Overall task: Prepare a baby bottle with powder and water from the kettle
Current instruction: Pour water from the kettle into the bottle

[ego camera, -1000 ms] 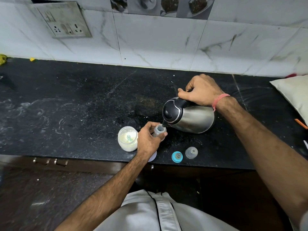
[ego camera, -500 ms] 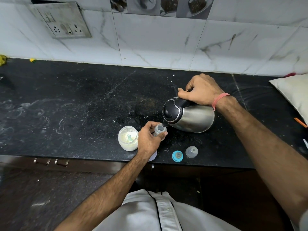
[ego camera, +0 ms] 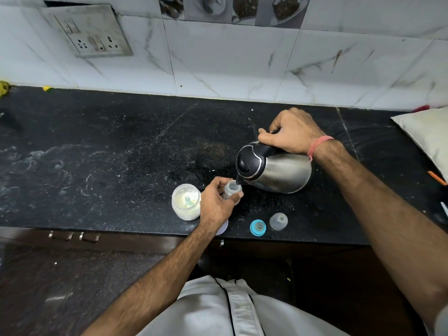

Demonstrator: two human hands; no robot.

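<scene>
A small clear baby bottle (ego camera: 232, 189) stands on the black counter (ego camera: 109, 154), and my left hand (ego camera: 215, 204) grips it round its body. My right hand (ego camera: 292, 132) holds the handle of a steel kettle (ego camera: 278, 172) with a black lid. The kettle is tipped to the left, its spout right over the bottle's open mouth. To the bottle's left is an open jar of pale powder (ego camera: 186, 201) with a small scoop inside. A blue ring with the teat (ego camera: 258, 227) and a clear cap (ego camera: 278, 221) lie near the counter's front edge.
A white lid (ego camera: 224, 229) peeks out under my left wrist at the counter's edge. A pale cushion (ego camera: 426, 134) lies at the far right, with an orange pen (ego camera: 437, 178) beside it. A socket plate (ego camera: 89, 30) is on the tiled wall behind.
Almost nothing differs: the kettle stays tipped over the bottle and both hands keep their hold.
</scene>
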